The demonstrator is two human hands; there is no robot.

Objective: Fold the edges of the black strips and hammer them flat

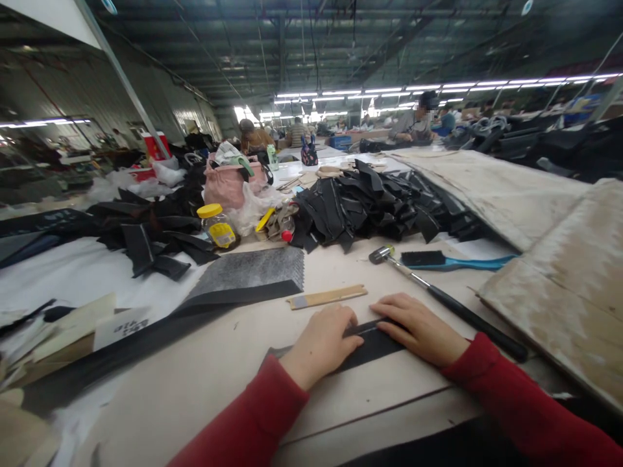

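A narrow black fabric strip [374, 346] lies flat on the pale worktable [195, 383] in front of me. My left hand [324, 344] rests on its left part with the fingers curled down onto it. My right hand [418, 327] lies flat on its right part, fingers stretched out and pressing. Both sleeves are red. Just beyond the hands lies a short wooden ruler [327, 297]. A hammer [438, 297] with a black handle lies at an angle to the right of my right hand.
A blue-handled brush [450, 261] lies behind the hammer. A grey felt sheet [253, 272], a long black strip [121, 353], heaps of black pieces [374, 204], a yellow-lidded jar [217, 225] and a pink bag [228, 185] stand further back. Worn boards [559, 285] lie right. People work far off.
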